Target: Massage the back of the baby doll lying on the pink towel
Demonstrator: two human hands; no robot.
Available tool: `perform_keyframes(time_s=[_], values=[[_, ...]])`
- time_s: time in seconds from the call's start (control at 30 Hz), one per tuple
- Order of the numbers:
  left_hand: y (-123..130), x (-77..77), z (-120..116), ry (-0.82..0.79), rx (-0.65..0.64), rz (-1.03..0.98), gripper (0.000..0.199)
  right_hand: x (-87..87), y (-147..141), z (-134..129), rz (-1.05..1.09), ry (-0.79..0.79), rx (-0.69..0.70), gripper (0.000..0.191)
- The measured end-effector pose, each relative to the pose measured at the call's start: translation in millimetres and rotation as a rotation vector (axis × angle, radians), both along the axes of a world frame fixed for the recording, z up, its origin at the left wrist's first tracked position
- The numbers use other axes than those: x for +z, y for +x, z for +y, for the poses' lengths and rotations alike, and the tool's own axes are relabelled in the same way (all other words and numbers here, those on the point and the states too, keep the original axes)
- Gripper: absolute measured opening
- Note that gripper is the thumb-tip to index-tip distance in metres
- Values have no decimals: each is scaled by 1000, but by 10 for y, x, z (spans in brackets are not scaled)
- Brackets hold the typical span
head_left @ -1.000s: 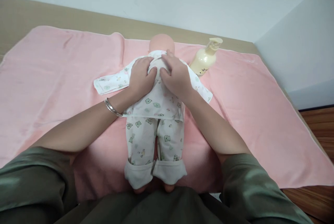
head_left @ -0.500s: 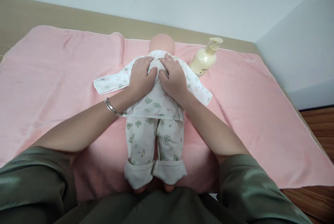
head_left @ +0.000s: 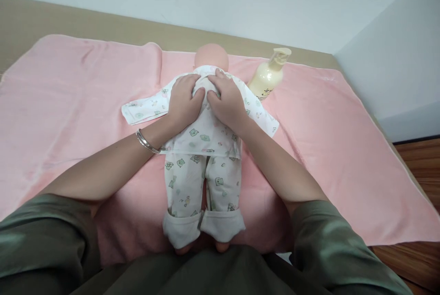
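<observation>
Likely back-rubbing: left hand (head_left: pixel 185 101) and right hand (head_left: pixel 227 103) rest flat, apart, on baby doll (head_left: pixel 205 143) near far edge of pink blanket (head_left: pixel 343 148); any next stroke probably wants even pressure.

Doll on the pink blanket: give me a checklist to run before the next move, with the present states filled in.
1. Left hand flat on the back of the patterned shirt: ok.
2. Right hand on the same shirt, beside the left: ok.
3. Jewellery off: not ok; a silver bangle circles the left wrist.
4. Shirt hem over the top of the trousers: ok.
5. Pump bottle clear of the nearer sleeve: cannot tell; they overlap in this view.
6. Face of the doll clear of the blanket: cannot tell; it is hidden.
</observation>
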State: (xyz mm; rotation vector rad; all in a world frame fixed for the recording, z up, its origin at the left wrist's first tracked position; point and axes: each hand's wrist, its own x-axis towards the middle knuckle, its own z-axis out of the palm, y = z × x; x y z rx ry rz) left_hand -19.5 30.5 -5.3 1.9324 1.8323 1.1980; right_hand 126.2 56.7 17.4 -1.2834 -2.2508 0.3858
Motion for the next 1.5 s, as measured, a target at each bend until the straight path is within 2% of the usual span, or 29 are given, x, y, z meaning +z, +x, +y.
perform_keyframes(time_s=[0.07,0.2,0.33,0.43,0.57,0.67,0.77,0.87,1.0,1.23,1.4,1.5], values=[[-9,-15,3,10,10,5,37,43,35,8,60,-9,-5,53],[-20,-24,-3,17,11,12,38,28,45,-19,159,99,-47,53],[-15,-6,-15,12,10,10,38,-22,-35,-74,56,71,-53,48],[-7,9,-26,7,17,1,38,66,-35,-128,61,29,-55,48],[-12,14,-35,11,11,4,35,186,15,-194,137,123,-85,51],[-22,7,-29,8,8,3,34,114,-2,-160,70,156,-68,49],[-23,7,-21,-3,8,-9,36,18,-18,-60,-73,143,11,46],[-13,19,-18,-9,6,-19,37,50,37,-1,-95,241,58,47],[-14,16,-10,-23,-6,-30,36,116,102,-23,44,363,31,46],[-29,-31,11,24,-15,-56,37,-124,16,103,-58,195,135,43],[-20,9,-13,4,-15,-70,35,-3,89,53,60,269,84,45],[-25,8,-13,-1,-28,-84,34,-10,57,11,61,275,49,47]])
